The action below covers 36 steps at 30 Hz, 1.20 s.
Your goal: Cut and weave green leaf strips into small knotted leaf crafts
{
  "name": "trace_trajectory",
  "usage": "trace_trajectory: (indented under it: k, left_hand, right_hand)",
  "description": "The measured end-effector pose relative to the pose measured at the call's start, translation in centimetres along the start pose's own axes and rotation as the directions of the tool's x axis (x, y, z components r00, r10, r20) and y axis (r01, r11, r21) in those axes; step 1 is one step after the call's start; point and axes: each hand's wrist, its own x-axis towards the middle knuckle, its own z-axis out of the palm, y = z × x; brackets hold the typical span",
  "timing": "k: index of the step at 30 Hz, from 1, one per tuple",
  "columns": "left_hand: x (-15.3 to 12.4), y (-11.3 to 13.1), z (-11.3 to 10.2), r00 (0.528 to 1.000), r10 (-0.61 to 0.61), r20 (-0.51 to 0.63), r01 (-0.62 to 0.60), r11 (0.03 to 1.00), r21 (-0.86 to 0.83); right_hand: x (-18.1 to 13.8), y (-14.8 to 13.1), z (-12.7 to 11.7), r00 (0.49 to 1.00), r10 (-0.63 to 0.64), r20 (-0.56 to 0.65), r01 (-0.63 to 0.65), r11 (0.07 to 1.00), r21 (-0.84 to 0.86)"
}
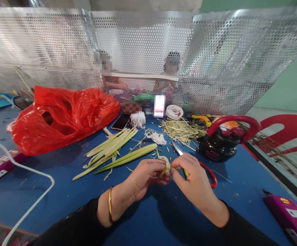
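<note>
Between the fingers of my left hand (148, 174) is a pale yellow-green plant strip (166, 164), bent into a loop. My right hand (191, 181) pinches at the strip's right side, thumb and forefinger together; what its fingertips grip is partly hidden. Under the right hand lie scissors (212, 176) with red handles, their blades pointing away from me. Long green-and-pale leaf strips (112, 147) are piled beyond my left hand, with a longer leaf bundle (133, 156) nearest. Past my right hand is a heap of thin shredded strips (181, 130).
On the blue table (71, 201) are a red plastic bag (68, 116), a phone (121, 122), white thread (138, 119), a tape roll (174, 111) and a black jar (218, 145) with a red handle. Purple power strips (289, 215) flank both sides. A perforated metal screen (143, 41) stands behind.
</note>
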Motion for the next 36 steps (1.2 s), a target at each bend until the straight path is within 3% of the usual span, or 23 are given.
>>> trace_trajectory:
  k: [16,22,29,32,36]
  left_hand:
    - [-0.1,-0.2,0.1,0.996,0.062,-0.067,-0.062,0.998,0.013]
    - [-0.2,-0.2,0.3,0.993,0.093,-0.072,-0.088,0.994,0.068]
    - [-0.1,-0.2,0.8,0.988,0.108,-0.115,-0.085,0.979,0.187]
    - [-0.1,-0.5,0.8,0.993,0.091,-0.08,-0.067,0.963,0.261]
    - [-0.2,-0.7,0.7,0.999,0.008,-0.035,0.004,0.95,0.312]
  right_hand:
    - [-0.2,0.3,-0.1,0.999,0.015,0.043,-0.018,0.997,0.074]
    - [-0.6,0.7,0.3,0.989,0.149,-0.024,-0.147,0.987,0.057]
    - [0.0,0.5,-0.3,0.996,0.092,0.02,-0.094,0.99,0.103]
    - [0.3,0.8,-0.6,0.98,0.158,0.121,-0.176,0.971,0.159]
    - [0.5,1.2,-0.6,0.919,0.244,0.309,-0.324,0.915,0.24]
